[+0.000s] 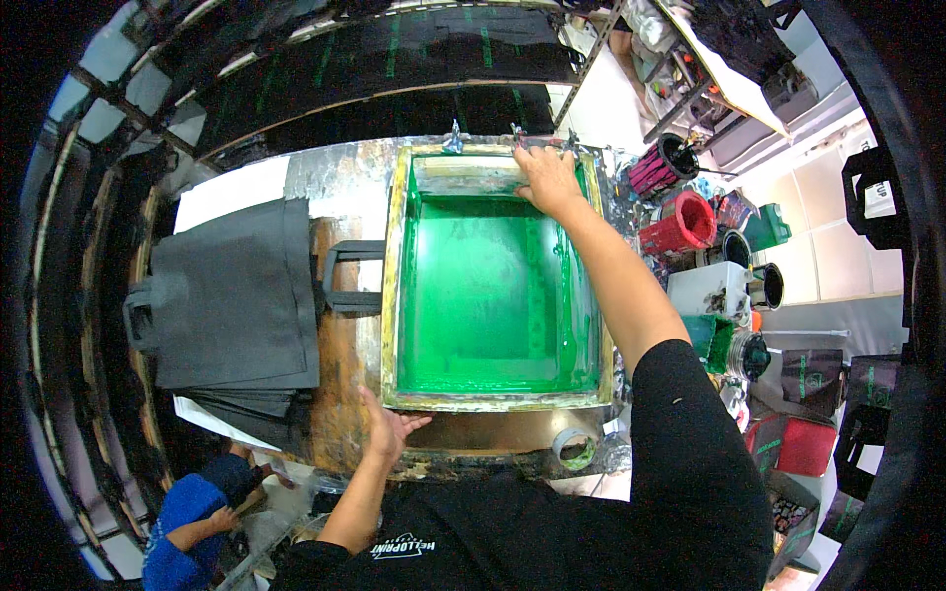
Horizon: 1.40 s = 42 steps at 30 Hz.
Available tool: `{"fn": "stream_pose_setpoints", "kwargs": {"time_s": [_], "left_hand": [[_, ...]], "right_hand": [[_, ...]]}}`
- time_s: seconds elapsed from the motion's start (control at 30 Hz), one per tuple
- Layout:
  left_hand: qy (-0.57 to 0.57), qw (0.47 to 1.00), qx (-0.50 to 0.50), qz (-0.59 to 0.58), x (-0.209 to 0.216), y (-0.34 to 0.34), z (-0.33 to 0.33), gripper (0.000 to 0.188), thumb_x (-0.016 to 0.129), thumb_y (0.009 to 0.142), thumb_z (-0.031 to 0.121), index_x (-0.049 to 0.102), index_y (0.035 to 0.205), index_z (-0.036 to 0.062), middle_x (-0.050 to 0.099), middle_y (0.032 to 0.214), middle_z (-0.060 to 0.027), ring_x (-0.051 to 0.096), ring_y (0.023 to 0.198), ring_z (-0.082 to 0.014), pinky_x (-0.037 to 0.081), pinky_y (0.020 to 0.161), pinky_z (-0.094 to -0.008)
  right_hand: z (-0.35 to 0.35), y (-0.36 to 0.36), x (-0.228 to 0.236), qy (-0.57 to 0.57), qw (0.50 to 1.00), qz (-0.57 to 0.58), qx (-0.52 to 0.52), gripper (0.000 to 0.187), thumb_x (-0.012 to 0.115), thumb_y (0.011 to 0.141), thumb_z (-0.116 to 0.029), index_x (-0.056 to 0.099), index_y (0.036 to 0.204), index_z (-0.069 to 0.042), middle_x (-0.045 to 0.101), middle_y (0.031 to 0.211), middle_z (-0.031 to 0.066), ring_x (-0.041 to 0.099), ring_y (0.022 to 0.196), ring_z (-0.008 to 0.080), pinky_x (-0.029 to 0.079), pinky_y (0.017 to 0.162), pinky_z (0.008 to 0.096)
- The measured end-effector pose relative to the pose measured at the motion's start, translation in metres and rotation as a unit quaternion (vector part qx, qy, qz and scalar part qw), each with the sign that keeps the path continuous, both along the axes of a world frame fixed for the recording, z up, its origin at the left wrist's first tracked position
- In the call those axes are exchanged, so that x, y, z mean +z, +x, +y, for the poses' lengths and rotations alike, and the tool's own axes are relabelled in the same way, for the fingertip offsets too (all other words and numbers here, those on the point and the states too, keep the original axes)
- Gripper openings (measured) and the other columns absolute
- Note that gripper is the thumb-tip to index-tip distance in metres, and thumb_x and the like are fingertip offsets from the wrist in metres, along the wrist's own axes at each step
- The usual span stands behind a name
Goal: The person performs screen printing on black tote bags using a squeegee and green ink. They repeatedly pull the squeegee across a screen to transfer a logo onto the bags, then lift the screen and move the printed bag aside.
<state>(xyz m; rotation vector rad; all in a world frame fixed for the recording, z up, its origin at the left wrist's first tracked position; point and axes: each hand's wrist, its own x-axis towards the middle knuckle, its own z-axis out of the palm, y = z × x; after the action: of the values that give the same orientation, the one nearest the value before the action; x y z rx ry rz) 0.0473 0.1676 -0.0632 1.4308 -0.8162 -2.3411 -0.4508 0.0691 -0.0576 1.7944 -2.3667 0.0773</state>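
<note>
A screen-printing frame (392, 295) with pale, ink-stained sides lies on the table, its mesh (483, 286) coated in green ink. Across the frame's far end rests a squeegee (458, 175) with a pale bar. My right hand (549, 177) closes over the right part of that squeegee; its fingertips are partly hidden. At the near left corner of the frame is my left hand (389, 430), fingers spread, with nothing held. Dark handles (355, 278) of a tote bag stick out from under the frame's left side. Left of them lies a stack of dark grey tote bags (232, 295).
A roll of tape (573, 448) sits at the table's near edge. Along the right stand a red ink tub (680, 225), a pink-streaked black pot (662, 163) and a green container (711, 340). Racks of dark bags (394, 49) stand behind. Another person's blue sleeve (187, 512) shows lower left.
</note>
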Motion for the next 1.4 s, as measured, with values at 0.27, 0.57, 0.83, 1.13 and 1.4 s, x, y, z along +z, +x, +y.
{"fn": "stream_pose_setpoints", "kwargs": {"time_s": [0.27,0.57,0.83,1.13,1.4], "left_hand": [[0.108,0.992,0.064,-0.006,-0.021,-0.001,0.007,0.133,0.033,0.081,0.101,0.012,0.165,0.0,0.027,0.161,-0.0373,0.04,0.148,-0.0464,0.044,0.116,-0.0547],[-0.469,0.713,-0.435,-0.287,0.086,-0.104,-0.071,0.062,0.075,0.091,0.06,0.072,0.111,0.0017,0.068,0.074,-0.0149,0.069,0.07,-0.03,0.055,0.064,-0.0455],[-0.824,0.422,-0.269,-0.266,0.016,-0.287,-0.256,0.086,0.068,0.085,0.075,0.067,0.121,-0.0032,0.068,0.115,-0.0212,0.062,0.111,-0.0383,0.049,0.098,-0.0499],[-0.838,0.396,-0.26,-0.27,-0.01,-0.277,-0.243,0.067,0.067,0.088,0.071,0.068,0.086,0.0037,0.07,0.086,-0.0144,0.07,0.086,-0.0333,0.057,0.076,-0.0444],[-0.868,0.391,-0.216,-0.218,-0.016,-0.214,-0.177,0.061,0.076,0.081,0.067,0.061,0.077,0.0081,0.062,0.077,-0.0092,0.064,0.073,-0.03,0.052,0.067,-0.0423]], "right_hand": [[-0.008,-0.009,0.016,0.038,0.999,-0.038,0.005,0.076,0.089,0.078,-0.036,0.053,0.142,-0.017,0.065,0.127,0.0083,0.059,0.126,0.0313,0.043,0.101,0.0591],[0.016,0.008,-0.03,-0.071,0.997,0.043,-0.005,0.051,0.078,0.08,-0.016,0.062,0.128,-0.02,0.066,0.112,0.0045,0.063,0.11,0.0268,0.043,0.092,0.0505],[0.01,0.013,-0.012,-0.071,0.997,0.037,0.022,0.059,0.09,0.073,-0.024,0.058,0.121,-0.016,0.068,0.106,0.0027,0.066,0.103,0.0243,0.045,0.086,0.0442],[0.031,0.031,-0.01,-0.028,0.999,0.042,0.003,0.054,0.087,0.073,-0.021,0.058,0.118,-0.016,0.065,0.104,0.0026,0.064,0.103,0.0239,0.045,0.085,0.0454],[0.103,0.088,-0.016,-0.049,0.998,0.03,0.02,0.054,0.085,0.073,-0.019,0.061,0.121,-0.015,0.064,0.101,0.0032,0.063,0.098,0.0239,0.044,0.083,0.0435]]}}
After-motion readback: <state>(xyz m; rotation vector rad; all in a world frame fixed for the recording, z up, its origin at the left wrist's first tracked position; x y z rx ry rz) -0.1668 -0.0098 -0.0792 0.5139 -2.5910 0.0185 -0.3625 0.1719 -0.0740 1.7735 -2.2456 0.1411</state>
